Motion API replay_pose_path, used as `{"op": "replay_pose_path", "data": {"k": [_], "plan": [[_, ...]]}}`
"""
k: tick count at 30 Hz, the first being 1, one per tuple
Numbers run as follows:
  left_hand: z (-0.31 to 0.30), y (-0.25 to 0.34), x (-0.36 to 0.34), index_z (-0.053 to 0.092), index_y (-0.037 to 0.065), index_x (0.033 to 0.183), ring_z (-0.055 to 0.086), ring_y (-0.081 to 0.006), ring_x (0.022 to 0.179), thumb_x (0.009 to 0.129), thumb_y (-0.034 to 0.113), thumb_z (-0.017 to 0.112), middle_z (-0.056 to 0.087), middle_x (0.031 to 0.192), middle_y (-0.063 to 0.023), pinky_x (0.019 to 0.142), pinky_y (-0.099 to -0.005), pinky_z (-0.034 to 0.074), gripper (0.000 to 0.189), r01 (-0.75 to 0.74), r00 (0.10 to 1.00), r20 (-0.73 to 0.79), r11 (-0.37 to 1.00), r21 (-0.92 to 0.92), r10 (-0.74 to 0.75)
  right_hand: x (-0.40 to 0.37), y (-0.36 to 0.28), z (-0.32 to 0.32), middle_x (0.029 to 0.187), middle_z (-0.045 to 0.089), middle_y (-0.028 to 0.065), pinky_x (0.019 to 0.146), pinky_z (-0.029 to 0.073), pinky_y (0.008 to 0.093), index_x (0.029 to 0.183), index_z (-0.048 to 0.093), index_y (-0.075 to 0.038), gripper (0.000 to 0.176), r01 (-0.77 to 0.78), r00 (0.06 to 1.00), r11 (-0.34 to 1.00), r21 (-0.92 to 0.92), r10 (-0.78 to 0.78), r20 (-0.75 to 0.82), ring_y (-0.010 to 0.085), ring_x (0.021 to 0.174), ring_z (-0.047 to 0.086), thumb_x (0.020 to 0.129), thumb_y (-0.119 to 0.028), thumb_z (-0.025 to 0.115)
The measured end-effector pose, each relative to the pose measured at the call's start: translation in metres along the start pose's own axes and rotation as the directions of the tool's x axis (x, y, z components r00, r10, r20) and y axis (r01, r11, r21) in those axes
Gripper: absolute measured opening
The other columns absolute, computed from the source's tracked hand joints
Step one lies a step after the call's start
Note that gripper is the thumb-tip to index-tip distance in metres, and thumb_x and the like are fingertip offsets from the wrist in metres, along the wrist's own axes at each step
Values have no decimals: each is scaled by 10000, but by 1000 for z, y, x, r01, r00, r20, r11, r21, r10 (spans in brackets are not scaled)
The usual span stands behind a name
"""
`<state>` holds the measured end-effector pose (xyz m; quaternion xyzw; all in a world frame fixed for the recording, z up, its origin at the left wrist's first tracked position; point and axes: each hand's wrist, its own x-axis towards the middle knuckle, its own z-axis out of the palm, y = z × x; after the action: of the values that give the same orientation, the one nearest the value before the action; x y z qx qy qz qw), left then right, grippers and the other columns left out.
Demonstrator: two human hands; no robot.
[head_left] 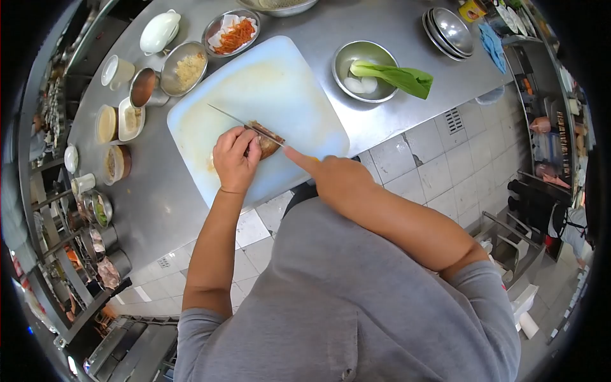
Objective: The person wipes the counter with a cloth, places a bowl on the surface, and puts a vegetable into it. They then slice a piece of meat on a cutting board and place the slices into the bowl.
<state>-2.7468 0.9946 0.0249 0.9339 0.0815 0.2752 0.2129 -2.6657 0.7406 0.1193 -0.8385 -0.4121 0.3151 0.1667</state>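
Observation:
A browned piece of cooked meat [270,146] lies near the front of the white cutting board [289,83]. Curled fingers of my left hand [235,159] press on its left side. My right hand [340,181] grips a knife [230,114], index finger stretched along it; the handle is hidden in my palm. The thin blade slants across the meat, its tip pointing up and left over the board, close beside my left fingertips. Small brown crumbs sit on the board left of my left hand.
Right of the board, a steel bowl [365,48] holds a bok choy [404,77] and white egg-like pieces. Along the left stand bowls of orange shreds [234,35] and minced garlic-like bits [190,69], and several containers. Stacked steel bowls [452,32] stand at back right.

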Motion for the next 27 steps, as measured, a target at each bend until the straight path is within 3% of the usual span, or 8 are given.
{"op": "replay_pose_path", "data": {"k": [4, 6, 10, 14, 17, 21, 24, 27], "plan": [[-1, -1, -1, 777, 131, 973, 684, -298, 937, 840, 132, 817, 718, 1042, -64, 788, -421, 555, 139, 26, 1000, 3, 1000, -3, -26, -10, -3, -23, 904, 712, 199, 692, 600, 488, 1708, 300, -367, 748, -30, 998, 999, 26, 29, 48, 362, 762, 732, 1045, -122, 544], [1, -2, 3, 780, 135, 974, 684, -297, 937, 838, 133, 819, 718, 1042, -63, 788, -417, 557, 142, 25, 1000, -12, 1000, -9, -25, -40, -11, -48, 909, 712, 208, 727, 603, 484, 1705, 302, -363, 708, -177, 954, 983, -41, 181, 239, 367, 810, 738, 1073, -143, 532], [0, -2, 1, 787, 145, 981, 683, -295, 935, 834, 136, 822, 720, 1044, -60, 798, -416, 561, 151, 39, 999, -5, 999, -29, -39, -45, 0, -32, 929, 716, 223, 733, 607, 486, 1709, 280, -381, 728, -204, 934, 974, -97, 223, 278, 386, 818, 739, 1071, -132, 525], [0, 0, -1, 786, 144, 982, 680, -287, 946, 839, 132, 818, 722, 1048, -55, 809, -420, 559, 148, 22, 999, -24, 1000, -5, -22, 28, 22, 37, 994, 728, 234, 761, 607, 516, 1709, 242, -428, 781, -42, 998, 997, 63, 38, 59, 406, 836, 744, 1060, -127, 554], [-2, -2, 0, 785, 140, 985, 675, -291, 967, 845, 133, 815, 723, 1057, -58, 816, -424, 556, 144, 28, 1000, -7, 1000, -1, -28, 43, 16, 37, 950, 717, 217, 741, 608, 496, 1705, 270, -431, 859, -46, 998, 998, 32, 45, 52, 386, 808, 742, 993, -47, 558], [0, -1, -3, 766, 138, 999, 659, -311, 991, 857, 136, 805, 714, 1059, -65, 836, -429, 547, 147, 25, 999, -29, 1000, -6, -25, 29, 28, 32, 921, 706, 210, 712, 604, 493, 1704, 286, -420, 843, 10, 1000, 995, 96, -8, -15, 383, 766, 730, 1000, -47, 562], [-2, 1, -7, 751, 137, 1004, 646, -314, 1000, 863, 131, 797, 697, 1063, -63, 850, -436, 540, 148, 25, 999, -30, 1000, 11, -24, -20, 10, -3, 893, 689, 202, 672, 597, 488, 1703, 296, -409, 831, -40, 997, 999, 18, 41, -63, 374, 715, 711, 999, -54, 560], [0, 1, -9, 744, 135, 1003, 637, -310, 1003, 862, 121, 790, 681, 1068, -59, 855, -440, 535, 148, 12, 999, -32, 1000, 24, -12, -67, -1, -30, 925, 697, 191, 667, 595, 490, 1692, 307, -409, 734, -149, 989, 987, -64, 150, 11, 381, 720, 708, 1057, -161, 578]]}}
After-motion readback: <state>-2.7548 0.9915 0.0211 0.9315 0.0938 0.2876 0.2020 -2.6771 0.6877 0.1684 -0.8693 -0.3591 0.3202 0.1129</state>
